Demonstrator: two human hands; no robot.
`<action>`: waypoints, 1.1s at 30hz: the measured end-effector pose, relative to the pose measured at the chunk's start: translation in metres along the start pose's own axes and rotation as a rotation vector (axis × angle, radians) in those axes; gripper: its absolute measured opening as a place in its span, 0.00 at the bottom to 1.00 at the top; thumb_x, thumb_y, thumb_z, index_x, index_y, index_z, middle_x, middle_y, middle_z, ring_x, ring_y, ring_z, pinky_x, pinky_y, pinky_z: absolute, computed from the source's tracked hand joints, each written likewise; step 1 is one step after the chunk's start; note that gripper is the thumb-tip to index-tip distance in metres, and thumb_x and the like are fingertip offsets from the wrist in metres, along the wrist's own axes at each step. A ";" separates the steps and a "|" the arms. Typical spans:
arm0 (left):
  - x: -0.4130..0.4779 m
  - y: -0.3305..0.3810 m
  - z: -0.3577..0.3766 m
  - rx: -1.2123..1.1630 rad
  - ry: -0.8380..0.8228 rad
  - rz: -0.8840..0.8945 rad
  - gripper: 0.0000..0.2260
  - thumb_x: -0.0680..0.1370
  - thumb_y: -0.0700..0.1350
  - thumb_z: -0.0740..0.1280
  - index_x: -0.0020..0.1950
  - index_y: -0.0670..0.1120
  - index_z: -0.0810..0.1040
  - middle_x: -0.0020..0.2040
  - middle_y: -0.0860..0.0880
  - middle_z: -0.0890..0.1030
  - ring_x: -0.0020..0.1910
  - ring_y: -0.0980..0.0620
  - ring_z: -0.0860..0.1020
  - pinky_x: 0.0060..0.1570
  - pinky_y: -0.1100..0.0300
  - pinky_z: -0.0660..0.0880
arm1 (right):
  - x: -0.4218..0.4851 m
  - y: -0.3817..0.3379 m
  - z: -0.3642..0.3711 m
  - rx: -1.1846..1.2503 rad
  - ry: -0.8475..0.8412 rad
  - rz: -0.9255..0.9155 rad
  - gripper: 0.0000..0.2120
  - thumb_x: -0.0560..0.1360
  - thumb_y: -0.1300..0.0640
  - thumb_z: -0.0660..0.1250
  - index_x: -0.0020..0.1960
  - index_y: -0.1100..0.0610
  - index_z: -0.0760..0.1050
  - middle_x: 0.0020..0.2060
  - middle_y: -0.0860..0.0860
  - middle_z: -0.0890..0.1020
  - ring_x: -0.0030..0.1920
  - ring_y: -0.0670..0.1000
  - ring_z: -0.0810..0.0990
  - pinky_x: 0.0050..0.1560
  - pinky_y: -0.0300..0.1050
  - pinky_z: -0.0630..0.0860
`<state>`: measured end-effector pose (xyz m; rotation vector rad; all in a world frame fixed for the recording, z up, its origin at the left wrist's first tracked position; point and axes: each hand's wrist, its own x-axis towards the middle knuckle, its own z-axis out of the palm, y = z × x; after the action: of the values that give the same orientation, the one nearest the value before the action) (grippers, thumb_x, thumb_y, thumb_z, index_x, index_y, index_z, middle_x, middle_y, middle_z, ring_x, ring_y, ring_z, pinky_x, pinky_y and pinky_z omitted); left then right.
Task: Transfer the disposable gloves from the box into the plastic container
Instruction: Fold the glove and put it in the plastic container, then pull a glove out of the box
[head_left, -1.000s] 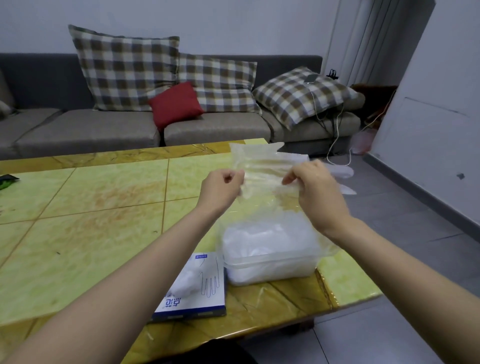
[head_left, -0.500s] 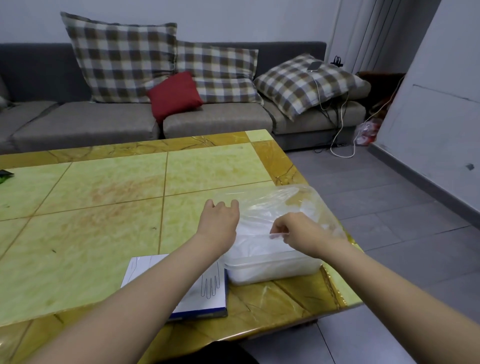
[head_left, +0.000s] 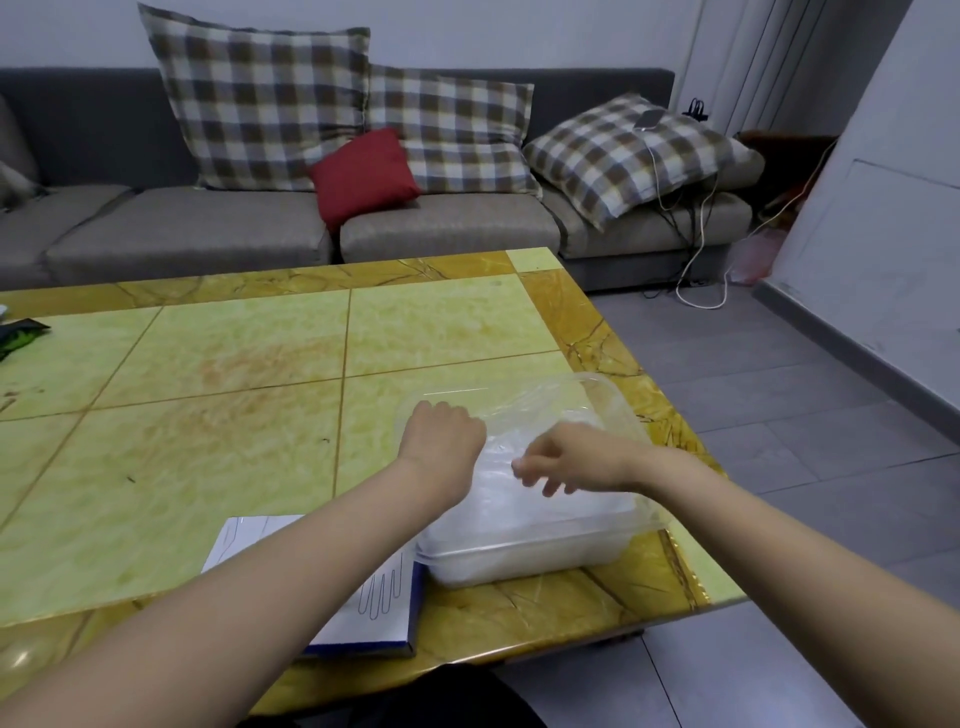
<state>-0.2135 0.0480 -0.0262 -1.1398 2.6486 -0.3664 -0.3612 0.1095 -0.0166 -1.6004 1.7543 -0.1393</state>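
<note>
A clear plastic container (head_left: 524, 558) stands at the table's front right corner, filled with crumpled translucent disposable gloves (head_left: 550, 415) that bulge above its rim. My left hand (head_left: 441, 441) rests on the left side of the pile, its fingers bent down out of sight into the gloves. My right hand (head_left: 569, 462) hovers just over the middle of the pile with loosely curled, blurred fingers and nothing visible between them. The white and blue glove box (head_left: 387, 618) lies flat to the left of the container, partly hidden under my left forearm.
The yellow tiled table (head_left: 234, 415) ends just right of and in front of the container. A dark green object (head_left: 18, 335) lies at the far left edge. A grey sofa (head_left: 447, 228) with checked and red cushions stands behind; cables trail on the floor at right.
Both hands came down from chest height, where they pinched a glove, onto the container. The glove now lies on the pile, and my right hand has loosened its fingers.
</note>
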 end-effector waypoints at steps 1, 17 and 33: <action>0.002 0.002 -0.002 -0.074 0.064 0.015 0.09 0.78 0.39 0.61 0.58 0.45 0.70 0.57 0.46 0.74 0.55 0.46 0.73 0.46 0.58 0.63 | 0.001 0.000 0.000 0.017 0.131 -0.048 0.14 0.80 0.50 0.60 0.56 0.58 0.79 0.50 0.50 0.83 0.47 0.49 0.83 0.47 0.44 0.77; 0.024 0.025 0.036 -0.097 -0.524 0.102 0.39 0.74 0.40 0.71 0.76 0.45 0.49 0.73 0.40 0.52 0.63 0.39 0.71 0.47 0.53 0.70 | 0.045 0.038 0.024 -0.604 -0.143 0.085 0.33 0.77 0.61 0.64 0.76 0.46 0.54 0.76 0.49 0.55 0.73 0.55 0.59 0.72 0.50 0.61; -0.010 -0.030 -0.003 -0.507 0.392 0.035 0.14 0.79 0.40 0.58 0.65 0.48 0.69 0.62 0.51 0.74 0.61 0.50 0.71 0.58 0.56 0.62 | 0.010 -0.048 0.007 -0.674 0.288 0.032 0.16 0.82 0.55 0.56 0.67 0.57 0.67 0.61 0.55 0.75 0.59 0.57 0.75 0.49 0.47 0.69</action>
<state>-0.1876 0.0361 -0.0123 -1.2573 3.2205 0.1175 -0.3177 0.0927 0.0002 -2.0978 2.1944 0.2825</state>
